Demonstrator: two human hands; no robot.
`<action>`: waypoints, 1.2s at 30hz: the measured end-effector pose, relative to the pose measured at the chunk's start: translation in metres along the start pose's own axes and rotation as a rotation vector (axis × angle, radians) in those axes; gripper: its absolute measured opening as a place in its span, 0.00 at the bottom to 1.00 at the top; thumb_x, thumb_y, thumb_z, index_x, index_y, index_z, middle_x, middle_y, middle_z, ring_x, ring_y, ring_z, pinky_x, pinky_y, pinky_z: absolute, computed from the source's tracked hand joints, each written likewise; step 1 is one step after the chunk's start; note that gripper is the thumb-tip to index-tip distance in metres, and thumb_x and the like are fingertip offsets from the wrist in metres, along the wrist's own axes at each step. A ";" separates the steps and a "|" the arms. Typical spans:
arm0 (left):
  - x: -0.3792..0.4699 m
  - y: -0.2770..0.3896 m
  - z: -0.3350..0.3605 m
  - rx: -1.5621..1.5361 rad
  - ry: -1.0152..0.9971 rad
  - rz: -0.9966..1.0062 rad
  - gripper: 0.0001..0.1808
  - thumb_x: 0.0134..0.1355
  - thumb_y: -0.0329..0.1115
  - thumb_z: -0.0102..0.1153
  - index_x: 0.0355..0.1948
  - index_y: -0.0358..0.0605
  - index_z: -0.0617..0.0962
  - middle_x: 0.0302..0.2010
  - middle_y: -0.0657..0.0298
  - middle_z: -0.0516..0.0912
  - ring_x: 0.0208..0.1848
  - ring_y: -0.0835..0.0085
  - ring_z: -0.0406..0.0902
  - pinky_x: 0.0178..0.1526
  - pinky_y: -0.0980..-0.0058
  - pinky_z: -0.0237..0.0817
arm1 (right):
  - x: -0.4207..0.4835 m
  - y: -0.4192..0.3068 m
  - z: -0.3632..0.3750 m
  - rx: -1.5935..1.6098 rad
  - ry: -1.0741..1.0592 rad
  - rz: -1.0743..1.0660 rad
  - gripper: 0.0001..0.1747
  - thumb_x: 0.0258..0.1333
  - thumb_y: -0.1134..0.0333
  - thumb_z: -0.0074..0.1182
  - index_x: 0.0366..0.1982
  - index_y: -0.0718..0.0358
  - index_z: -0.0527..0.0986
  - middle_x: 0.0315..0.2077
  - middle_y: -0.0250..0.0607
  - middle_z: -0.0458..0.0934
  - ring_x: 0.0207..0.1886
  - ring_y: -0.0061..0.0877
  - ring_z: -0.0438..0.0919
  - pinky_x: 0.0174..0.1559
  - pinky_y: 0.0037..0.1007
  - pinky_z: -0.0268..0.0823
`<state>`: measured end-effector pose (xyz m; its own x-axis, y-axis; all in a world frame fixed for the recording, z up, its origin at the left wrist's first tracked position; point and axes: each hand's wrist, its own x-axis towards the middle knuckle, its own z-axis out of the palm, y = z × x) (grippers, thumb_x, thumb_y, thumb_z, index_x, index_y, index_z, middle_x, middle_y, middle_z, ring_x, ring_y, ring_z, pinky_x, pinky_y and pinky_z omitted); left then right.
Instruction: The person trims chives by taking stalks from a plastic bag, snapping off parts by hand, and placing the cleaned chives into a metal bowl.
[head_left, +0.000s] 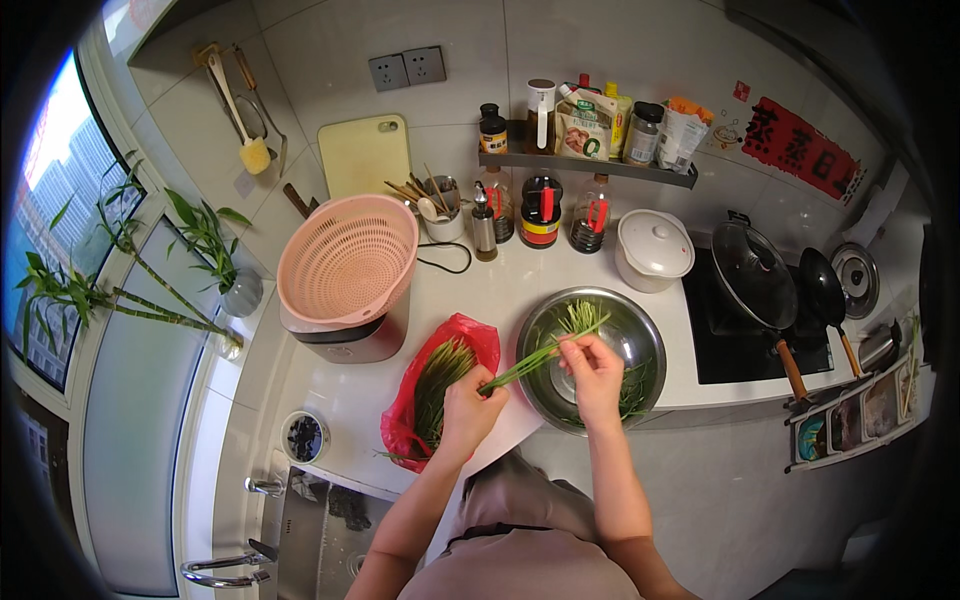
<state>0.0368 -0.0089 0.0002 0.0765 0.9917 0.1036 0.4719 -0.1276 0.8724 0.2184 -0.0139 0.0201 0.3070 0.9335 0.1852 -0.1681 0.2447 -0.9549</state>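
My left hand (474, 405) is closed around the lower end of some long green stalks (525, 365), which look like chives. Near their other end, above the metal bowl, the fingers of my right hand (592, 375) pinch the same stalks. The stainless steel bowl (646, 330) holds a pale-ended bunch of cut stalks (581, 316) at its back and loose green pieces (636, 390) at its right side. Left of it, a red plastic bag (480, 335) lies open around a thick bundle of green stalks (442, 382), partly covered by my left hand.
A pink colander (349, 262) rests on an appliance at the left. Behind the bowl stand sauce bottles (540, 214) and a white lidded pot (655, 249). A hob (724, 352) with pans is on the right. A small tub (305, 437) stands beside the sink (322, 540).
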 end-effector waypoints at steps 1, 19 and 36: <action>0.001 -0.002 0.001 0.000 -0.001 0.002 0.05 0.50 0.27 0.58 0.23 0.38 0.74 0.20 0.58 0.79 0.20 0.70 0.73 0.26 0.72 0.63 | -0.003 0.000 0.005 0.005 -0.006 -0.011 0.05 0.59 0.73 0.57 0.35 0.68 0.78 0.30 0.33 0.81 0.28 0.11 0.73 0.31 0.15 0.64; -0.015 -0.119 -0.017 0.606 -0.126 0.245 0.08 0.57 0.36 0.56 0.34 0.46 0.82 0.39 0.52 0.80 0.44 0.55 0.75 0.47 0.59 0.67 | 0.017 -0.001 -0.038 0.364 0.123 0.050 0.08 0.64 0.66 0.51 0.35 0.64 0.74 0.25 0.30 0.74 0.25 0.14 0.69 0.26 0.17 0.61; -0.016 0.011 -0.033 -0.827 -0.759 -0.265 0.16 0.67 0.25 0.39 0.49 0.31 0.76 0.34 0.53 0.81 0.36 0.71 0.78 0.43 0.74 0.70 | 0.026 0.018 -0.084 0.553 0.232 0.072 0.09 0.65 0.66 0.50 0.39 0.64 0.75 0.25 0.29 0.75 0.25 0.13 0.70 0.25 0.16 0.62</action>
<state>0.0115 -0.0256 0.0235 0.7019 0.6840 -0.1987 -0.1465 0.4116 0.8995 0.3019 -0.0075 -0.0118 0.4629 0.8864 0.0096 -0.6391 0.3412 -0.6893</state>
